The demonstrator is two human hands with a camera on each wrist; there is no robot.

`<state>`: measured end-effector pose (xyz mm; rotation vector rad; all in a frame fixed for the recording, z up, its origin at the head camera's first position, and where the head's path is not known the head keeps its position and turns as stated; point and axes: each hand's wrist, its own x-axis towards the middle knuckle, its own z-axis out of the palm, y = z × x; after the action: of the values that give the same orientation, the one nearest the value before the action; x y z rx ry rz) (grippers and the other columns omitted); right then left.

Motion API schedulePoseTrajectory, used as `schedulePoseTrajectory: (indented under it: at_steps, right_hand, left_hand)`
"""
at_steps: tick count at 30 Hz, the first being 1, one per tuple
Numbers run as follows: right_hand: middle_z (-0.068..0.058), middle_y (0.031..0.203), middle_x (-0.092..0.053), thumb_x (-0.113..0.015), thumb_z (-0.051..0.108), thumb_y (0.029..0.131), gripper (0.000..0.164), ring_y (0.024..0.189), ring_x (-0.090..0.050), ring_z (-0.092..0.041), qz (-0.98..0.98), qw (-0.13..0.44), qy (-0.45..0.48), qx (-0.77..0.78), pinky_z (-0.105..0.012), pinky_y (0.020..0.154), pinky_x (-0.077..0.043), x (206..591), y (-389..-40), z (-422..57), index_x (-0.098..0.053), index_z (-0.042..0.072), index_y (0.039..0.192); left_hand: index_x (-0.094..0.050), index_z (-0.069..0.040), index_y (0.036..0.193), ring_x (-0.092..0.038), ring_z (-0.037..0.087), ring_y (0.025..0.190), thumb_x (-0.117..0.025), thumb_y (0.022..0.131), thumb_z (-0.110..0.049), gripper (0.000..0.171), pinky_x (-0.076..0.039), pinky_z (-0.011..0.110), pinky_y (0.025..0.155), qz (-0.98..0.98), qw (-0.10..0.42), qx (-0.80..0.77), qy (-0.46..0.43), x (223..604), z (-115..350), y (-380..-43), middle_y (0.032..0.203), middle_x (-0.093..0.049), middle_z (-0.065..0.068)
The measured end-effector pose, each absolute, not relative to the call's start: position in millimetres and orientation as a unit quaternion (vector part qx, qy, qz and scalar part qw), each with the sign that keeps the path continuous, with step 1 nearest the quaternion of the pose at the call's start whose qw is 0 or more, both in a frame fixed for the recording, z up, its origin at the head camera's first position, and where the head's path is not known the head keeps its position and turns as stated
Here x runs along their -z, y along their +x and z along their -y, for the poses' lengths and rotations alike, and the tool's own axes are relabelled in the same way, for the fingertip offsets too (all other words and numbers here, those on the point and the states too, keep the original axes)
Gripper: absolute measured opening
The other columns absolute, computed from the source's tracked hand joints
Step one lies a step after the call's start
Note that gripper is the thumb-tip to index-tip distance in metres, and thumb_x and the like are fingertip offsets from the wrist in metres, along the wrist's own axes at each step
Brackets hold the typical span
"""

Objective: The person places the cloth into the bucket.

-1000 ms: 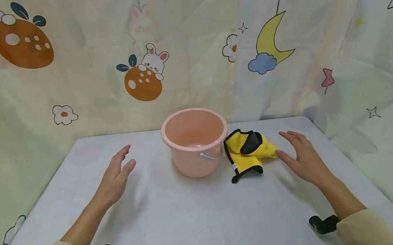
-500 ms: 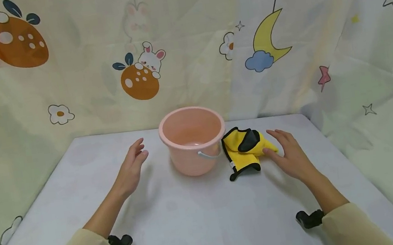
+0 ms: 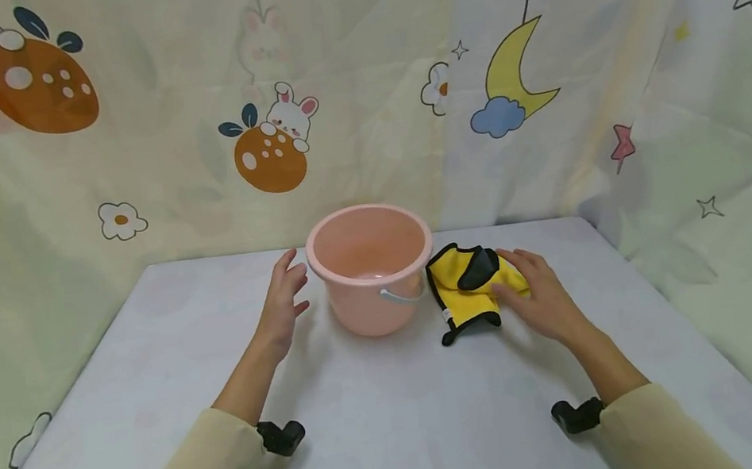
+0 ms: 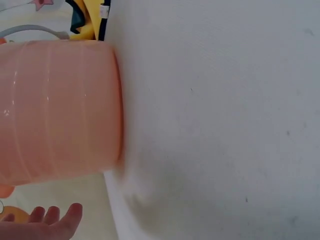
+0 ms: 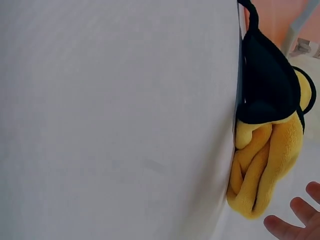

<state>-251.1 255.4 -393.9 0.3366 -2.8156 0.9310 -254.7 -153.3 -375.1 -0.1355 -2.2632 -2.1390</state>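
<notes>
A pink plastic bucket [image 3: 372, 307] with a thin pale handle [image 3: 401, 297] stands upright near the back of the table. Just left of it, my left hand [image 3: 276, 312] is raised with its fingers loosely extended; in the left wrist view those fingers [image 4: 70, 220] show beside the bucket wall [image 4: 60, 110] with a gap between. A crumpled yellow cloth [image 3: 461, 306] with black edging and a black patch lies at the bucket's right. Over the cloth's right end comes my right hand [image 3: 545, 299], thumb and fingers spread. The right wrist view shows its fingertips [image 5: 302, 212] close beside the folded cloth [image 5: 280, 145].
The white table [image 3: 405, 439] extends in front of the bucket and to both sides. Behind it hangs a pale cartoon-printed curtain [image 3: 174, 134], close to the table's back edge. Each wrist carries a small black camera.
My left hand has moved right and forward to the bucket's side. My right hand has shifted left to the yellow cloth's end. The bucket and cloth stay in place.
</notes>
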Motion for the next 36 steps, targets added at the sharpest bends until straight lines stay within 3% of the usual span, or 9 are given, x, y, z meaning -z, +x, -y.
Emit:
schedulePoseTrajectory:
  at_steps: [7, 13, 20, 30, 36]
  right_hand:
    - [-0.029, 0.165, -0.016, -0.060, 0.050, 0.099, 0.077, 0.148, -0.021, -0.056, 0.947, 0.047, 0.109, -0.298, -0.078, 0.109, -0.028, 398.3, -258.2, -243.0, -0.030, 0.017, 0.162]
    - [-0.029, 0.166, -0.013, -0.064, 0.057, 0.094, 0.085, 0.148, -0.019, -0.057, 0.953, 0.026, 0.113, -0.279, -0.079, 0.107, -0.030, 403.5, -265.9, -229.9, -0.029, 0.019, 0.162]
    - [-0.030, 0.166, -0.013, -0.072, 0.052, 0.090, 0.092, 0.149, -0.018, -0.056, 0.960, 0.011, 0.120, -0.251, -0.077, 0.110, -0.029, 405.8, -272.9, -216.2, -0.026, 0.020, 0.163]
    - [-0.031, 0.166, -0.012, -0.084, 0.043, 0.082, 0.114, 0.142, -0.030, -0.062, 0.978, -0.052, 0.123, -0.160, -0.072, 0.105, -0.041, 402.0, -289.8, -194.5, -0.007, 0.031, 0.167]
    - [-0.031, 0.163, -0.023, -0.085, 0.043, 0.081, 0.118, 0.140, -0.035, -0.057, 0.984, -0.097, 0.110, -0.106, -0.073, 0.102, -0.043, 390.7, -298.9, -189.0, -0.003, 0.035, 0.166]
  left_hand:
    - [-0.013, -0.022, 0.165, -0.025, 0.033, 0.154, -0.047, 0.099, -0.043, 0.077, -0.027, 0.066, 0.118, 0.680, 0.016, 0.732, -0.037, 376.1, 139.6, -258.4, 0.169, -0.019, 0.011]
    - [-0.005, -0.024, 0.165, -0.033, 0.032, 0.148, -0.052, 0.098, -0.036, 0.083, -0.031, 0.065, 0.116, 0.668, 0.019, 0.743, -0.034, 379.6, 130.2, -258.6, 0.162, -0.028, 0.017]
    - [-0.007, -0.027, 0.166, -0.044, 0.033, 0.138, -0.056, 0.096, -0.026, 0.085, -0.035, 0.063, 0.115, 0.675, 0.038, 0.736, -0.051, 381.8, 126.2, -258.7, 0.158, -0.035, 0.016]
    - [-0.013, -0.030, 0.165, -0.044, 0.033, 0.139, -0.056, 0.097, -0.027, 0.081, -0.035, 0.063, 0.116, 0.681, 0.041, 0.729, -0.056, 382.1, 125.1, -258.8, 0.160, -0.033, 0.015]
    - [-0.014, -0.030, 0.165, -0.044, 0.033, 0.139, -0.056, 0.097, -0.027, 0.080, -0.035, 0.063, 0.115, 0.681, 0.039, 0.729, -0.053, 381.8, 125.3, -259.0, 0.161, -0.033, 0.014]
